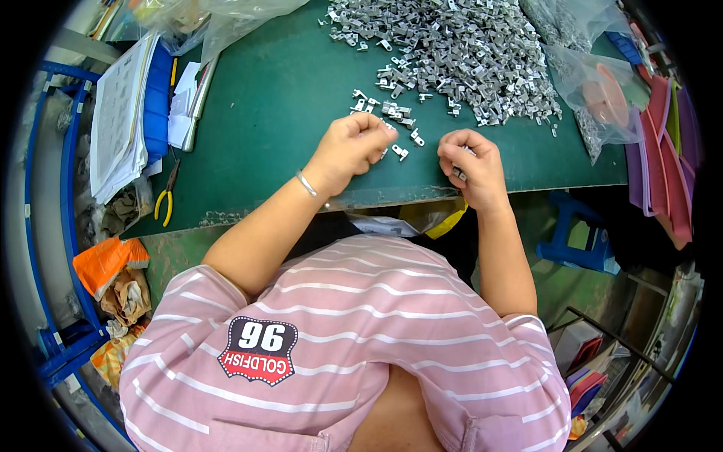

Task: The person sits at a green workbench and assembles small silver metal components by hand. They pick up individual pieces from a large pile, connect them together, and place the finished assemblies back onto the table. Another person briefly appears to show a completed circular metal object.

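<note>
Over the near part of the green table, my left hand (352,148) is closed in a pinch, thumb against forefinger. Bits of metal show beside its fingertips, but whether they are held or lie behind is unclear. My right hand (479,167) is curled, with small metal brackets (459,173) showing between its fingers and palm. Between and beyond my hands lie several loose silver brackets, one bracket (417,137) flat with its hole visible and another bracket (400,152) nearer me. A big heap of the same brackets (482,60) spreads over the far right of the table.
The green table (263,135) has its worn front edge close to me. Yellow-handled pliers (165,197), papers (120,113) and a blue tray (157,105) are at left. Clear plastic bags (595,94) lie at right. A blue stool (576,237) stands below, right.
</note>
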`<state>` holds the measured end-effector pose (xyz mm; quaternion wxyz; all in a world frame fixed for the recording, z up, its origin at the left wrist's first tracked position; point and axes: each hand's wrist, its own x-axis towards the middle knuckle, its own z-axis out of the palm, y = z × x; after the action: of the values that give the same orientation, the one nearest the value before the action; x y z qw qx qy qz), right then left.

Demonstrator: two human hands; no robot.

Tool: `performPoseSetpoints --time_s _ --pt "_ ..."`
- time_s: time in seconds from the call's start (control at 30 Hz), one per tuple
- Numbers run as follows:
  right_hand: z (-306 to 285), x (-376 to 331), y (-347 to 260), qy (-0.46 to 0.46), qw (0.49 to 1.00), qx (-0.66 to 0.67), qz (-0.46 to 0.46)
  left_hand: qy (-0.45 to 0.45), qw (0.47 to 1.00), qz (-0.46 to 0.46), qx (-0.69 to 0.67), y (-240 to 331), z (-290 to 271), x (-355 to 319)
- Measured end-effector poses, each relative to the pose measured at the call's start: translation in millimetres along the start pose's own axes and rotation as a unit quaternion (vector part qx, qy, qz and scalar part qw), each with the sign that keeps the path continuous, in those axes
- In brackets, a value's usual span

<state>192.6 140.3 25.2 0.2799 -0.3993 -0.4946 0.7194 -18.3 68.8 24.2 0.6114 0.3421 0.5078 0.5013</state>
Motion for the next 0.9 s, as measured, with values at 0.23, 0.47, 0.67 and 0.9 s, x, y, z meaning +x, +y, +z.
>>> performPoseSetpoints --time_s 0.23,0.47,0.67,0.9 --pt "25.4 12.1 8.8 0.100 0.819 -0.534 -0.187 0.068 0.818 0.215 0.529 -15.7 11.7 -3.3" --pt "16.4 10.7 3.8 0.045 0.834 -0.513 -0.199 0.042 0.918 0.156 0.361 -15.2 1.6 -9.3" --pt "10.5 1.5 17.3 0.063 0.800 -0.411 -0.433 0.003 0.979 -0.070 -0.192 -0.3 3.4 -7.2" --pt "3.4 -17.6 15.5 -0.077 0.947 0.305 -0.065 0.053 0.817 0.272 0.506 -28.3 17.6 3.2"
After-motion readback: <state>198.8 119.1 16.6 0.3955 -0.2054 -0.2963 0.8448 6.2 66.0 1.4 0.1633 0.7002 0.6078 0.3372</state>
